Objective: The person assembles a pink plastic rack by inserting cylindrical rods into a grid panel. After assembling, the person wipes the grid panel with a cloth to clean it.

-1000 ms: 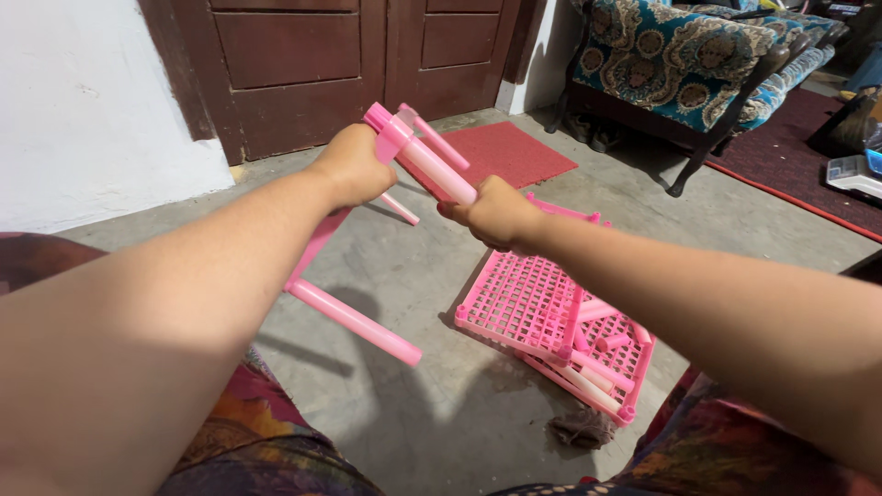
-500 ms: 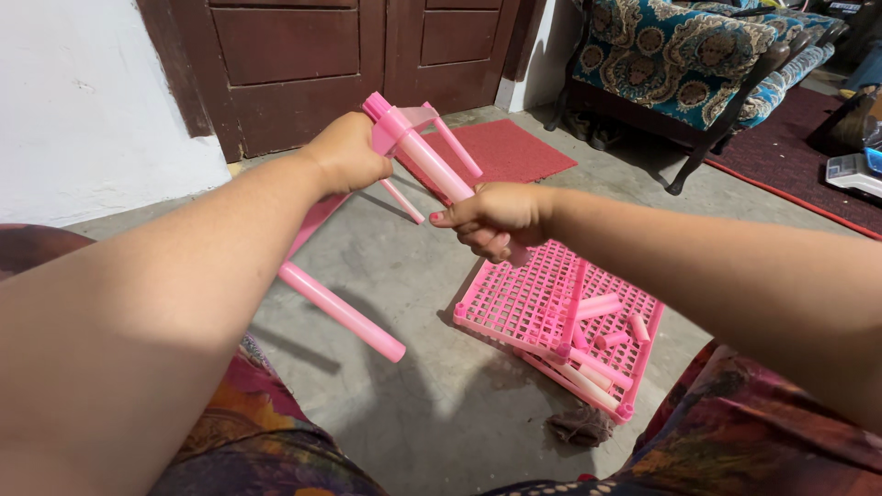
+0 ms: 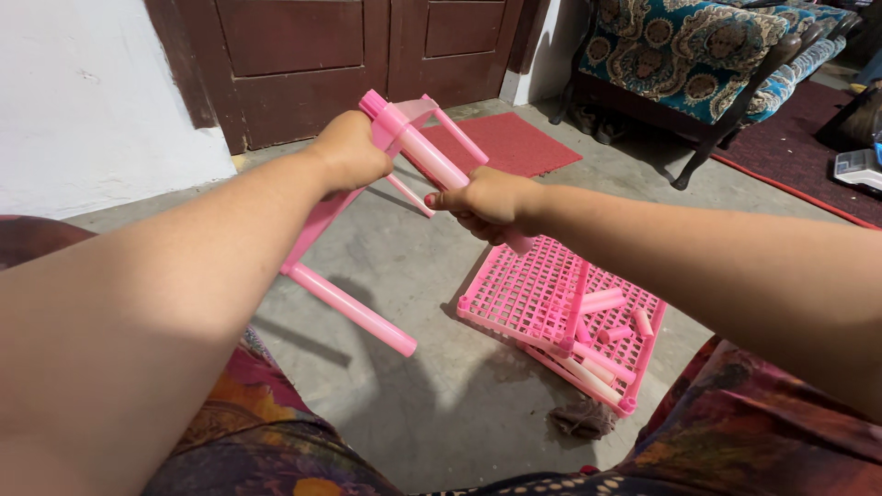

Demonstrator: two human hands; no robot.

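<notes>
Both of my forearms stretch out from the lower corners of the view and meet above the bare concrete floor (image 3: 413, 404). Largest of the things in hand is the pink frame (image 3: 323, 220), a flat shelf panel with tube legs, held up off the floor and tilted, one long leg (image 3: 349, 310) pointing down and toward me. My left hand (image 3: 349, 152) is wrapped tight around the frame's upper corner, fingers fully curled, knuckles up. My right hand (image 3: 487, 204) is fisted around a pale pink tube (image 3: 439, 167) that runs from that same corner down through the fist, thumb lying along the top; its lower end pokes out below the fist. Beneath the right wrist, a pink lattice shelf stack (image 3: 542, 298) rests on the floor with loose short tubes (image 3: 602, 301) lying on it. A crumpled cloth (image 3: 581, 418) sits just beside its near corner.

Against half a second ago, my right hand has slid higher up the tube, closer to my left hand, and its thumb now sits on top instead of sticking out to the side. The frame's long leg has dropped slightly. My left grip looks unchanged.
</notes>
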